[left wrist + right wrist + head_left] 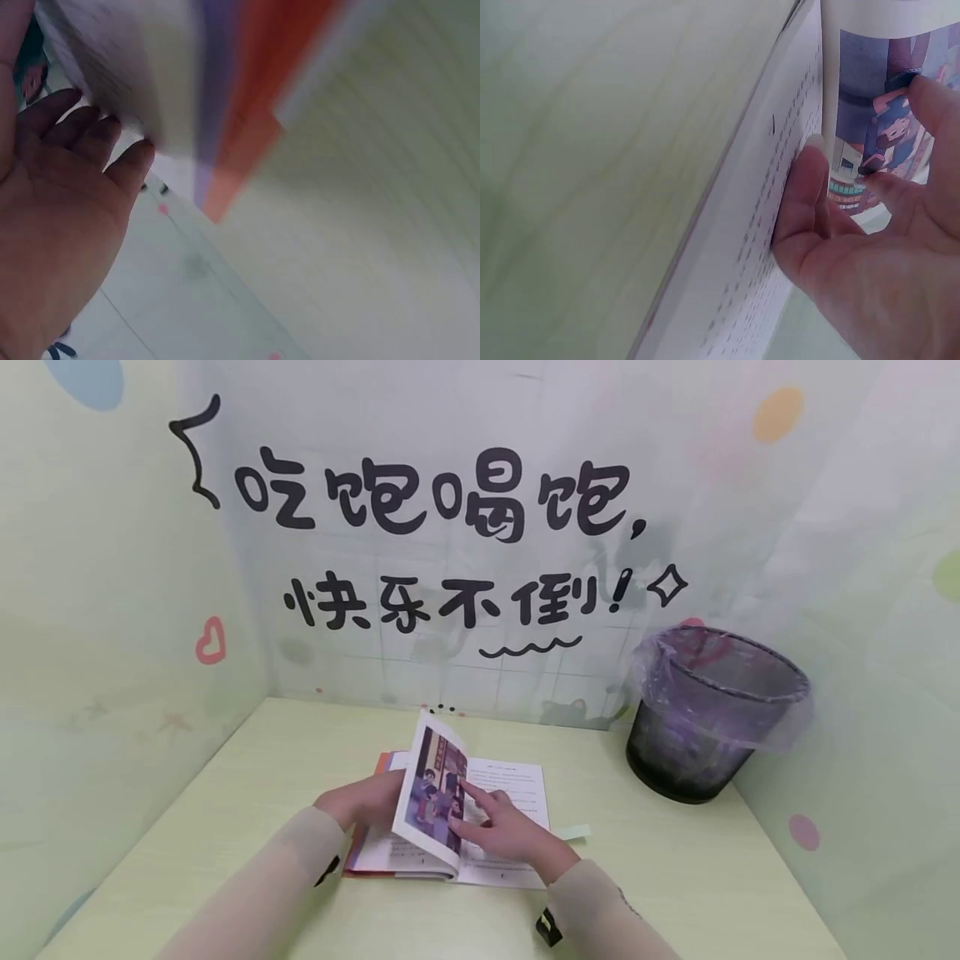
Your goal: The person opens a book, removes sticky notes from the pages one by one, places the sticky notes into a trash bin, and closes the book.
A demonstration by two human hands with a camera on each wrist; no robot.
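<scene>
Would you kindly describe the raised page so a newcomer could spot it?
On the table lies an open book. Its raised page stands between left hand and right hand; a colourful illustration distinguishes it from neighbouring text pages.

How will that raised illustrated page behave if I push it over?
The raised illustrated page is probably floppy, since it curves near the binding. It looks thin, so it may crease under hard fingertip pressure. Standing between the left hand and right hand, it would likely fall to one side if released.

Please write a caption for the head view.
Open book, illustrated page raised, left hand behind it, right hand at its front.
</scene>
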